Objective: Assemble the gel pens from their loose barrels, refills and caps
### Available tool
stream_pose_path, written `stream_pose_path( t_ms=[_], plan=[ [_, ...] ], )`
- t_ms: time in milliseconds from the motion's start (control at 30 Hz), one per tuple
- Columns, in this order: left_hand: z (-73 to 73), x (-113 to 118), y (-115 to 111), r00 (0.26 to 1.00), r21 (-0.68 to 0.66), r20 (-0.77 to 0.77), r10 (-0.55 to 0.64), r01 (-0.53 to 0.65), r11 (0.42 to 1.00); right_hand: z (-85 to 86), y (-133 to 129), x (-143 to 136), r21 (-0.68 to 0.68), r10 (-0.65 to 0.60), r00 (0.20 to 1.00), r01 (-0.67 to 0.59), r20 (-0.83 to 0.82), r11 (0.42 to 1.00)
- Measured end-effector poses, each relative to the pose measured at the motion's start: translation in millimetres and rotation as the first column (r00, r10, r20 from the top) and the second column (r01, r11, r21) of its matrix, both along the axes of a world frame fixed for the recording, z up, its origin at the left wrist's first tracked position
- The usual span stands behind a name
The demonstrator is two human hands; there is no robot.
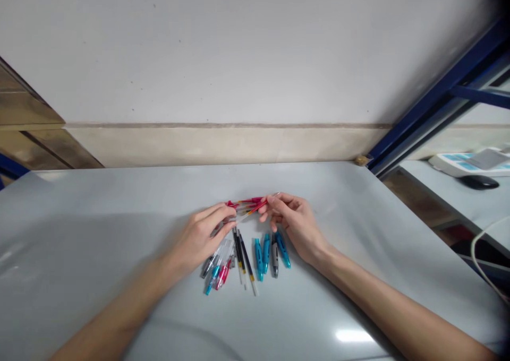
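Note:
A red pen refill (257,208) slants between my two hands above the table. My right hand (297,220) pinches its upper right end between thumb and forefinger, the other fingers loosely curled. My left hand (209,228) is closed at its clear lower left end, the fingertips partly hiding it. Behind it lie more red refills (245,202), partly covered by my fingers. Below my left hand is a bunch of clear pen barrels (218,265) with grey, blue and red ends. Several black refills (245,257) lie beside them. Blue grip pieces (266,252) and a grey grip piece (274,257) are below my right hand.
The grey table (99,276) meets a pale wall (239,58) at the back. A blue metal frame (430,95) rises at the right. Beyond it, a second table holds a black mouse (478,182) and a white device (470,162); a white cable (478,244) hangs nearby.

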State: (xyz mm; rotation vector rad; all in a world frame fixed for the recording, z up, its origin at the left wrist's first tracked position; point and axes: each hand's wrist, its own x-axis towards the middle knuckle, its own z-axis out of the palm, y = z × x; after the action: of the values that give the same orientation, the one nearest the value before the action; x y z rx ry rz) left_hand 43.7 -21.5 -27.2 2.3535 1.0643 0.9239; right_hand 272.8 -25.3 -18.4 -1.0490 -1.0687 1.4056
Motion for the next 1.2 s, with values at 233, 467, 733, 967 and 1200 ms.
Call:
stream_pose_path(
  t_ms=[233, 467, 733, 967, 1200],
  plan=[
    [2.3, -1.4, -0.1, 1.0, 0.015, 0.008, -0.021, 0.021, 1.0, 1.7, 0.1, 0.6, 0.054, 0.016, 1.0, -0.017, 0.025, 0.998],
    [5.5, 4.5, -4.3, 0.999, 0.033, 0.032, -0.026, 0.024, 0.999, 8.3, -18.4, -11.4, 0.175, 0.165, 0.954, -0.212, 0.25, 0.961],
    [7.2, 5.6, -2.1, 0.997, 0.152, -0.067, -0.03, 0.04, 0.988, 5.8, -19.8, -32.4, 0.11, 0.13, 0.963, -0.159, 0.235, 0.981],
    [2.4, -0.2, 3.1, 0.989, 0.058, -0.017, 0.144, -0.143, 0.988, 2.3, -22.7, -19.5, 0.245, 0.016, 0.8, -0.203, 0.6, 0.948],
    [1.2, -4.4, 6.6, 0.971, 0.006, -0.054, 0.234, -0.234, 0.972, 5.4, -37.3, -27.2, 0.296, -0.003, 0.462, -0.562, 0.887, 0.772]
  ],
)
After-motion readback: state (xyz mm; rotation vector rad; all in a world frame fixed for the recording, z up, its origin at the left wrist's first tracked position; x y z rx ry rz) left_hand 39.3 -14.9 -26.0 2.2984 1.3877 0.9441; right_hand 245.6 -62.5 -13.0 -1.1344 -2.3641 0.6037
